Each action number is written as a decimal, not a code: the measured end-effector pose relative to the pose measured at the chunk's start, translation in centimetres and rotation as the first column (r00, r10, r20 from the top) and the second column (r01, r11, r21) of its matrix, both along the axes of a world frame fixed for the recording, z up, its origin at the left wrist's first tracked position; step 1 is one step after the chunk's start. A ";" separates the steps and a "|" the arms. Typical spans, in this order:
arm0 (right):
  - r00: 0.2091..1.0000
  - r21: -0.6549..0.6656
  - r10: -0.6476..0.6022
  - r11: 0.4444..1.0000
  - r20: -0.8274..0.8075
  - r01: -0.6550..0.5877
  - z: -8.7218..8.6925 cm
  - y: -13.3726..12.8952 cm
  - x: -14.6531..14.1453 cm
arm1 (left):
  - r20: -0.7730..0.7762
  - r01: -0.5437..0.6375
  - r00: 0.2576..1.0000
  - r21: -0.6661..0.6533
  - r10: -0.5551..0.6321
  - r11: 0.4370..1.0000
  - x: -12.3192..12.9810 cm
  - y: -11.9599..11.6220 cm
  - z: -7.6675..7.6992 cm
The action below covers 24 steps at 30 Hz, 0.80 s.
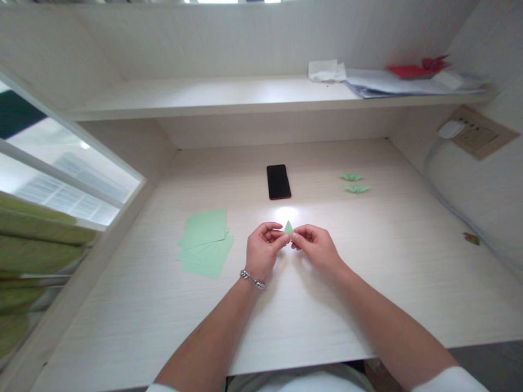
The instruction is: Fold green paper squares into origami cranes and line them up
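Between my two hands, a small folded piece of green paper points upward like a narrow triangle. My left hand pinches its lower left side with thumb and fingers, and a chain bracelet circles that wrist. Opposite it, my right hand grips the lower right side the same way. My fingertips hide the paper's bottom part. To the left lies a loose, overlapping pile of green paper sheets. Two folded green paper cranes rest on the desk at the back right.
A black phone lies beyond my hands on the desk. The shelf above bears papers, a crumpled tissue and red folded paper. A cable hangs from the wall socket at right. A window is at left.
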State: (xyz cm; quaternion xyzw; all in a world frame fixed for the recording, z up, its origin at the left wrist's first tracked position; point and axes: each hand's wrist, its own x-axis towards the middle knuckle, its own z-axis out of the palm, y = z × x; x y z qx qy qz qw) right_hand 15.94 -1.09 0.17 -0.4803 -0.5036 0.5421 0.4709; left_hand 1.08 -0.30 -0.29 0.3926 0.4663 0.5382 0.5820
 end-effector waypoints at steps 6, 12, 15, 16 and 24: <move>0.999 -0.025 0.036 0.999 -0.017 -0.037 -0.2 0.0 -0.1 | -0.028 -0.048 0.998 0.000 0.048 0.999 -0.1 0.0 0.1; 0.999 -0.037 0.018 0.999 -0.044 -0.019 -0.1 0.0 -0.1 | -0.029 -0.032 0.999 0.009 0.032 0.999 0.2 0.0 0.4; 0.997 -0.055 0.022 0.998 -0.078 -0.026 -0.2 0.2 0.0 | -0.043 -0.009 0.999 0.002 0.009 1.000 0.2 0.0 0.4; 0.997 -0.047 0.013 0.999 -0.081 -0.017 -0.2 0.2 0.1 | -0.043 0.001 0.999 -0.002 -0.001 1.000 0.2 0.0 0.4; 0.996 -0.023 -0.021 1.000 -0.082 0.019 -0.3 0.4 0.2 | 0.006 0.052 0.999 0.037 -0.052 0.998 0.2 -0.1 0.1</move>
